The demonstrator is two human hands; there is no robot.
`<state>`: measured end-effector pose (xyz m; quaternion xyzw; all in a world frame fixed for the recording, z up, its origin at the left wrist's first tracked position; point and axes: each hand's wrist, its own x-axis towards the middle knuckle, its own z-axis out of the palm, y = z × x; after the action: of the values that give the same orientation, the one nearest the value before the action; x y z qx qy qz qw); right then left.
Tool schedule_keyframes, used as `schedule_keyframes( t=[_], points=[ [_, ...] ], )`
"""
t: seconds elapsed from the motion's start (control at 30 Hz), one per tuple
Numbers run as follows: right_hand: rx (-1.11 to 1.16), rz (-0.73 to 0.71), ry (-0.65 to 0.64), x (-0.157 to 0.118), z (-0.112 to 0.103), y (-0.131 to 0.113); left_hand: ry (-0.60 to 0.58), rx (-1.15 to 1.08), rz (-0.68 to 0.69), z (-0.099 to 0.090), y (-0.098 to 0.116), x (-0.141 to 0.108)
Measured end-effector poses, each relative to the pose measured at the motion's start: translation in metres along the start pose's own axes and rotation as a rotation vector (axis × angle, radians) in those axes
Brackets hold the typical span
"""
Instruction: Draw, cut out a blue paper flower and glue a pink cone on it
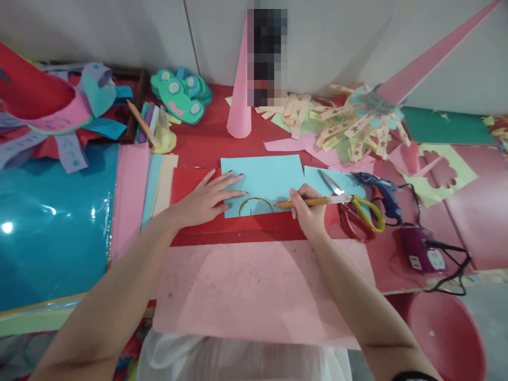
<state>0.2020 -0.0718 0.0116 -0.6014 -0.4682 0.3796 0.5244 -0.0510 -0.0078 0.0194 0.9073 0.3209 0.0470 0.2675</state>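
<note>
My left hand (208,200) lies flat with fingers spread, its fingertips pressing on the left part of a light blue sheet of paper (265,177). A brown arch with a short stroke inside it is drawn along the sheet's near edge. My right hand (309,209) is closed around a gold-coloured pen (317,202), whose tip points left at the paper just right of the arch. Red sheets (238,227) lie under the blue one. Scissors (359,214) with red and yellow handles rest right of my right hand, over another blue sheet (317,177).
A blue glue gun (383,196) and a purple power strip (423,251) with black cable lie at right. Pink cones (240,106), cut paper strips (357,132) and green foam shapes (180,98) line the back. A pink mat (257,291) covers the front; a pink basin (448,333) stands below.
</note>
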Motion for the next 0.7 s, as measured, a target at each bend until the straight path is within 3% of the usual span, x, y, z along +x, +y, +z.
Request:
schedule_keyframes(
  t=[0.17, 0.37, 0.57, 0.7],
  points=[
    [-0.074, -0.048, -0.110, 0.015, 0.005, -0.015, 0.033, -0.079, -0.084, -0.002, 0.003, 0.000],
    [-0.012, -0.046, -0.490, 0.042, 0.030, -0.038, 0.056, -0.096, -0.075, 0.001, 0.000, 0.002],
    [0.020, 0.006, -0.851, 0.057, 0.060, -0.035, 0.061, -0.114, -0.129, 0.002, 0.000, 0.001],
    [0.042, 0.049, -0.963, 0.061, 0.070, -0.026, 0.049, -0.134, -0.123, 0.001, -0.002, -0.001]
  ],
)
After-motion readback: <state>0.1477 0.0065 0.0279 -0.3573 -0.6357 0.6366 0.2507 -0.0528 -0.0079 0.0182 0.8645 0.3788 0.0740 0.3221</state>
